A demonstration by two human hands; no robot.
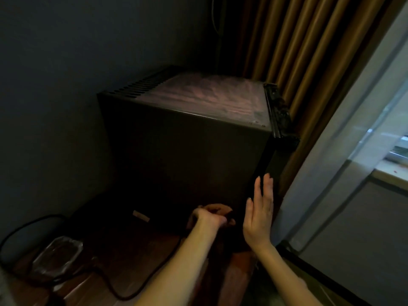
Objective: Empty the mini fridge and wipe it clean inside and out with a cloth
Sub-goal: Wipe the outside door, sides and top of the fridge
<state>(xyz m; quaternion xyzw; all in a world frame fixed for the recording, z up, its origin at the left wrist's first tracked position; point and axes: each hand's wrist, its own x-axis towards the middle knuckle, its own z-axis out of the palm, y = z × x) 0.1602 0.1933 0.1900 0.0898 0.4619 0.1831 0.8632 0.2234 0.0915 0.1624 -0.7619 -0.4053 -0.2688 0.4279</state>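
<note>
Fridge (187, 138): dark cube, frame centre, in a dim corner; top dusty, door edge at right beside curtain (298, 51). Right hand (259, 217): flat, fingers spread, by the door's lower edge. Left hand (209, 217): fist closed on something dark, unidentifiable. Cable (33, 221): looped, lower left.

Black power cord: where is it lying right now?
The black power cord loops across the wooden floor at lower left, left of the mini fridge, beside a clear plastic bag.
</note>
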